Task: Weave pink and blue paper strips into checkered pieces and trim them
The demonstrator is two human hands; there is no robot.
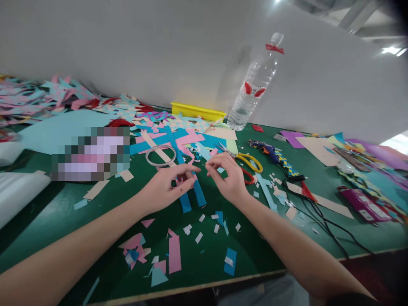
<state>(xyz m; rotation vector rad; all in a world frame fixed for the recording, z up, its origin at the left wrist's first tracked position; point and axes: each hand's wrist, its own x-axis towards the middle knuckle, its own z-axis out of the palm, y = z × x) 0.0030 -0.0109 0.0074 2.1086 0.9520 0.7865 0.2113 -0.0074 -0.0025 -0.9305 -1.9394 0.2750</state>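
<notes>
My left hand (174, 182) hovers over blue paper strips (199, 193), its index finger and thumb apart with nothing visible between them. Close beside it, my right hand (230, 176) has its thumb and fingertips drawn together in a pinch; anything held there is too small to make out. A roll of clear tape (160, 155) lies just beyond my left hand. Scissors with yellow and red handles (251, 162) rest behind and to the right of my right hand, partly hidden by it. Small paper scraps (199, 237) are scattered in front of both hands.
A water bottle (255, 87) stands near the wall by a yellow tray (197, 111). On the right lie a blue glue gun (269, 152), black cords (321, 216) and a purple box (365, 205). Cut paper strips (63, 93) are heaped at the left. A blurred-out object (92, 155) lies nearer.
</notes>
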